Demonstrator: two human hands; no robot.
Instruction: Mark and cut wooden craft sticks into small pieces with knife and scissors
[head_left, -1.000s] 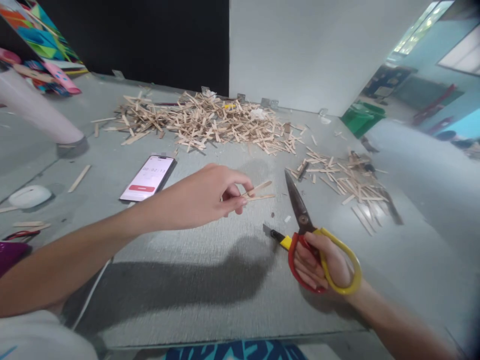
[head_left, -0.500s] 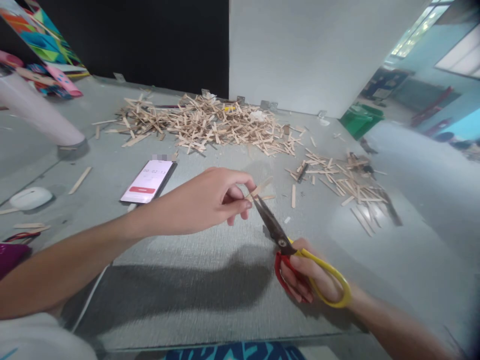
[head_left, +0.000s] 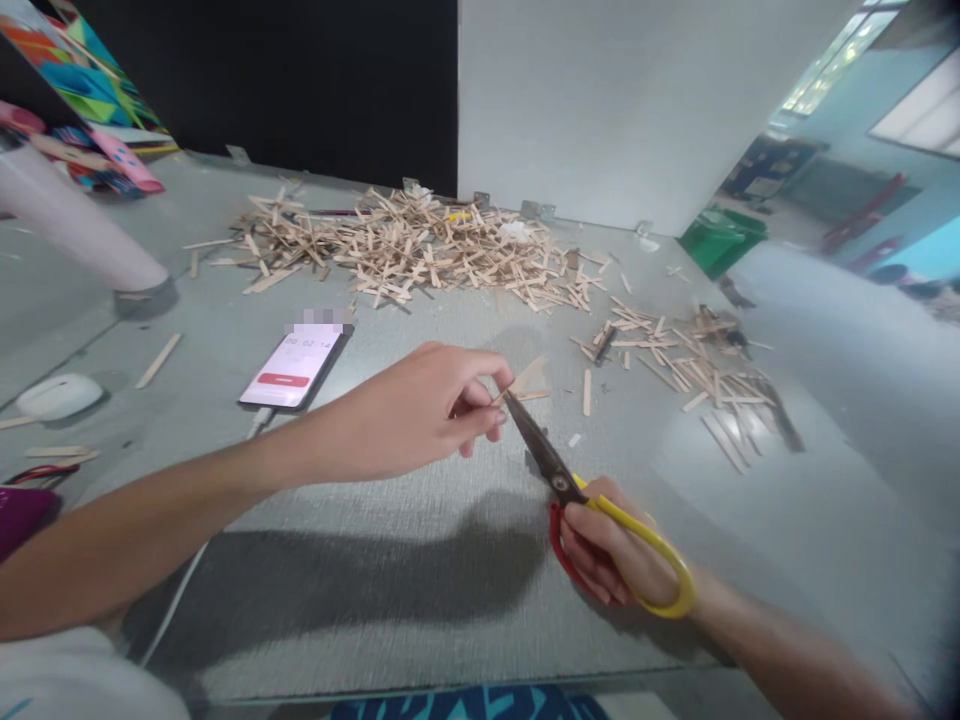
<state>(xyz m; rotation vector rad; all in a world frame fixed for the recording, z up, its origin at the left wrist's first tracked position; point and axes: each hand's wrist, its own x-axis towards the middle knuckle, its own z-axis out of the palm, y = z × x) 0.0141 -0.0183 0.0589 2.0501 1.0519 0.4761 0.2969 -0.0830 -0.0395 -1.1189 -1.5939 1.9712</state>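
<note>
My left hand (head_left: pixel 442 405) pinches a thin wooden stick (head_left: pixel 502 397) between thumb and index finger above the table. Scissors (head_left: pixel 546 455) with one yellow and one red handle are in my right hand (head_left: pixel 611 545), fingers through the loops. Their dark blades point up and left, the tips at the stick beside my left fingertips. The blades look nearly closed; whether they are touching the stick is hard to tell. Pale wooden pieces (head_left: pixel 534 380) lie just beyond the tips.
A big heap of wooden stick pieces (head_left: pixel 420 250) lies along the back panel, with a smaller scatter (head_left: pixel 675 350) at right. On the left are a phone (head_left: pixel 296 365) with its cable, a white mouse (head_left: pixel 60 397) and a pale cylinder (head_left: pixel 75 225). Beyond the table stands a green bin (head_left: pixel 724 240).
The scissors have shifted slightly left and their blades look more closed. My left hand has barely moved and keeps its pinch on the stick.
</note>
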